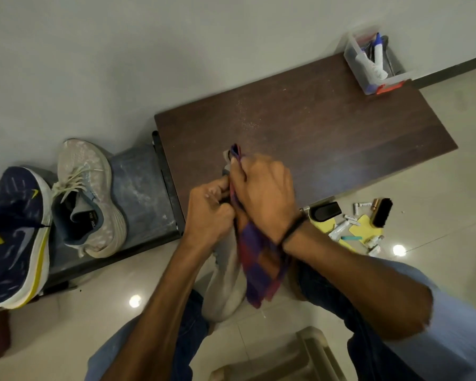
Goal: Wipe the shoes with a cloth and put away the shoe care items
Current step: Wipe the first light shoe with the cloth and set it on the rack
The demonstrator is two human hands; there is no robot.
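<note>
While grey shoe is held by curled left grip, checked cloth is clutched by right grip, pressed on shoe.

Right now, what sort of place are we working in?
Probably a home entryway or shoe corner: a grey sneaker and a navy sneaker sit on a low dark stand against the wall, beside a wooden table on tiled floor, with a shoe brush and tubes lying there.
</note>
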